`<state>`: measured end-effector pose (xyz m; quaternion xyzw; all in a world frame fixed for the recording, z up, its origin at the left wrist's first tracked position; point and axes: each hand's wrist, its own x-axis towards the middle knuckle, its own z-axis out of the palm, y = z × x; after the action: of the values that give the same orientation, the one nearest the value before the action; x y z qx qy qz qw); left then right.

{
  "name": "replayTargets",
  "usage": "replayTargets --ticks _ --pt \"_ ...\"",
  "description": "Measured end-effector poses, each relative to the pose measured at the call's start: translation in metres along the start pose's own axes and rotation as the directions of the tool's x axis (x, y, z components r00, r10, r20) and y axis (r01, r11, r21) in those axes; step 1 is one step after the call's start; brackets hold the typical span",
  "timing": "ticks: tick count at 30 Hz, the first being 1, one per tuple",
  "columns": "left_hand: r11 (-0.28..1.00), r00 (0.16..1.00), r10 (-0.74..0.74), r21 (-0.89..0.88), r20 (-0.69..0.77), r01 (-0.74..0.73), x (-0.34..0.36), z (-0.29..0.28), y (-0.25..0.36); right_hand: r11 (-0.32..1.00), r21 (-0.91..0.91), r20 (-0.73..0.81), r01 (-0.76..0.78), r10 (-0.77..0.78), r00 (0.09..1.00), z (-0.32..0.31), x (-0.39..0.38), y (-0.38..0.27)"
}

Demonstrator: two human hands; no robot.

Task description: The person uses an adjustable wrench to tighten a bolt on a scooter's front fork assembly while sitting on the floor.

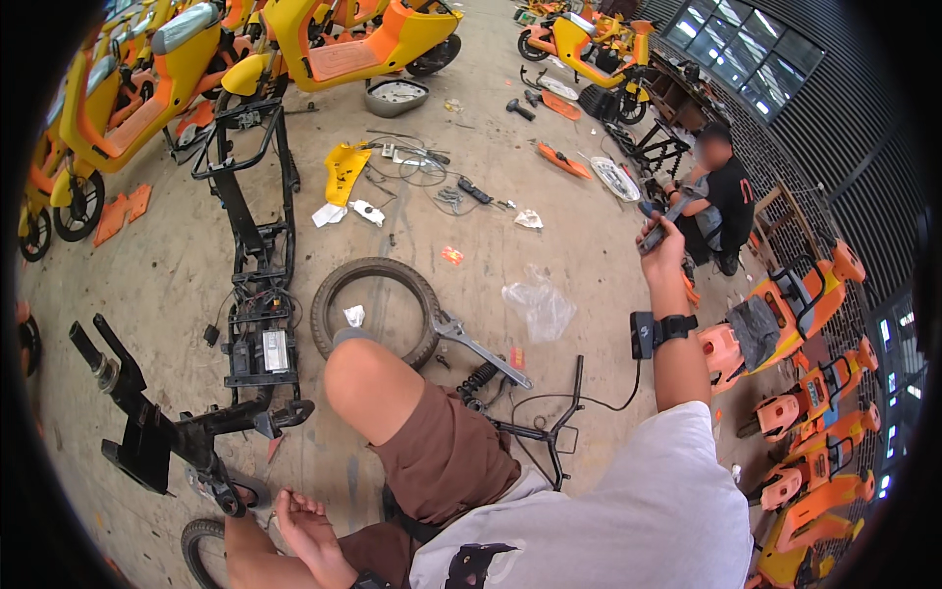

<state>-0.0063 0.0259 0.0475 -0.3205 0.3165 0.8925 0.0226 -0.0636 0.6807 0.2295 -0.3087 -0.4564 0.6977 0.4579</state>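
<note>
Your right hand (661,241) is up at the end of a stretched arm, fingers wrapped tight round a dark grey bar (677,209). Bar is long and narrow, dull metallic, tilted, upper end toward the upper right. Could be a hand tool, but it's too small and partly covered by your fingers to be sure. In view it overlaps the co-worker (731,191) crouching beyond; can't tell if there's contact.

Your left hand (309,535) is low, by your thigh, fingers half curled with a loose gap, nothing seen in them. Nearest thing is the black scooter frame (238,201), on your left: bare tubes, scuffed, loose wiring, a silver box (277,350) mounted mid-frame, steering end angled toward you.

Wrist unit: black box (643,336) strapped on your right wrist, cable trailing down from it.

Floor ahead: worn tyre (322,314) lying flat by your knee, grey forked metal piece (486,355) at its right edge, clear plastic bag (540,306) farther right, yellow panel (345,169) beyond the tyre. Yellow-orange scooters (358,49) line the back left.
</note>
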Motion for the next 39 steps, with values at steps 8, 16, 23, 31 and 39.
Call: replayTargets --ticks 8,16,23,31,39 --pt "0.999 1.0 -0.022 0.025 0.019 0.022 -0.005 -0.001 0.004 0.277 -0.106 0.113 -0.955 0.958 0.265 -0.045 -0.088 0.215" --pt "0.994 0.997 0.07 0.078 0.028 -0.072 -0.002 -0.002 0.018 0.774 -0.351 0.027 -0.527 0.571 0.821 0.027 -0.214 0.231" --pt "0.995 0.999 0.029 0.095 -0.03 -0.026 0.0 0.006 -0.003 0.971 -0.228 0.337 -0.067 0.143 0.93 0.09 -0.208 0.131" --pt "1.0 1.0 -0.011 0.017 0.006 0.011 -0.002 0.026 0.043 0.853 0.174 0.871 -0.493 0.101 0.481 0.214 -0.295 0.057" --pt "0.874 0.874 0.48 0.045 0.081 -0.484 -0.06 0.128 0.14 0.699 -0.291 0.949 -0.653 0.296 -0.106 0.287 -0.409 0.064"
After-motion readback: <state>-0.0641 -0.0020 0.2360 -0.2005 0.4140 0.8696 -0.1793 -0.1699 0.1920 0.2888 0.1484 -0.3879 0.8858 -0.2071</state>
